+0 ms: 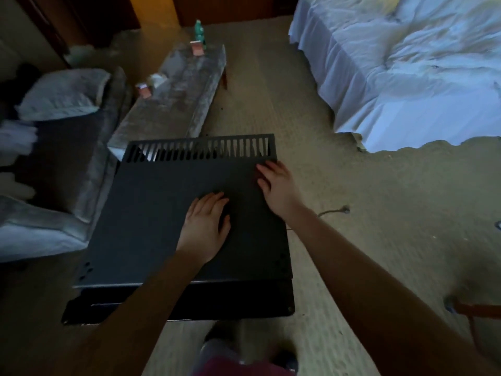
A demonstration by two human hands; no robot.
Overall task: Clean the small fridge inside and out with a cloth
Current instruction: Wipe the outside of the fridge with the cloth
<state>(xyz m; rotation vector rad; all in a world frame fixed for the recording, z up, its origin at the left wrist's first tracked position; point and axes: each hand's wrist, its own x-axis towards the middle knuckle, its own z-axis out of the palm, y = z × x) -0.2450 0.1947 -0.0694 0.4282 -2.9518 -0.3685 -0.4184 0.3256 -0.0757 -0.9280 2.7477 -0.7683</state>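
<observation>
- One small black metal fridge (162,213) sits at centre on beige carpet (352,213).
- Two hands lie flat on its top, fingers straight: left hand (204,226) centre, right hand (276,185) toward 2 o'clock.
- At 11 o'clock, one grey desk (168,109) holds one green bottle (200,31), two small pink cartons (197,47).

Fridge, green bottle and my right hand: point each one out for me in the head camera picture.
small fridge (151,213): head view, bare part of its dark top panel.
green bottle (200,31): head view, middle of its body.
right hand (276,185): head view, back of the hand.
</observation>
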